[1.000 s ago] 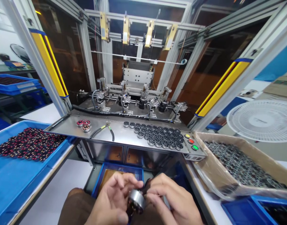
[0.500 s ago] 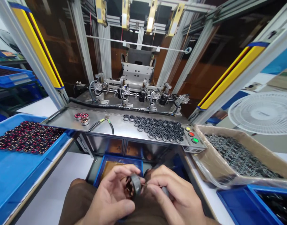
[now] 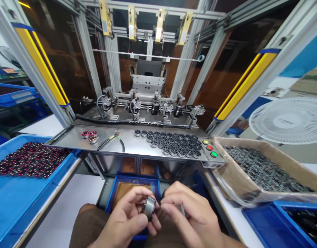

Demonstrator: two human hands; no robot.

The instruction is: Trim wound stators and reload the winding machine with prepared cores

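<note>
Left hand [image 3: 128, 215] gripped ringed part [image 3: 149, 206], apparently mid-work | right hand [image 3: 191, 212] pinched closed, contents unclear | three reddish parts [image 3: 92, 139], many dark parts [image 3: 174, 142] sat on table [image 3: 132, 148]

Left hand [image 3: 128, 217] curled, right hand [image 3: 192, 213] close beside it, pinched.

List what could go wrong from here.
The round metal part, held in the left hand above the lap, might slip and drop. The pliers lie splayed with handle ends near the metal table's front edge, so a bump might dislodge them. The dark ringed parts crowd toward that edge; one might get nudged off.
</note>
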